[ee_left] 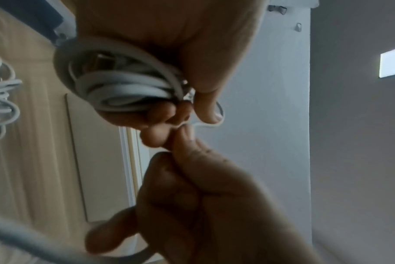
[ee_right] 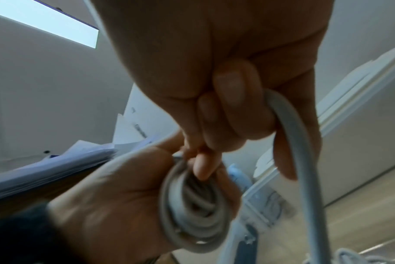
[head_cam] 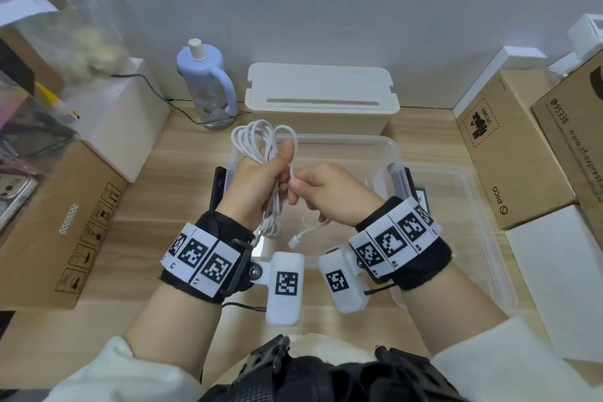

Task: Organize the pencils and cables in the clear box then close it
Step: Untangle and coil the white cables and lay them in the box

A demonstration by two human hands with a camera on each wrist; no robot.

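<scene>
We are coiling the thin white cable [head_cam: 261, 153]: left hand [head_cam: 257, 186] gripping loops, right hand [head_cam: 323, 196] pinching its tail; clear plastic box [head_cam: 375, 147] lying open, unfilled

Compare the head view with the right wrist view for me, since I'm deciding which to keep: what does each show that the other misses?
Only the head view shows the clear box, open beneath the hands, its lid lying to the right, and the cable's loose plug end dangling. Only the right wrist view shows the right hand's curled fingers wrapped round the strand. Both show the left hand gripping the coiled white cable and the right hand holding its free strand.
</scene>
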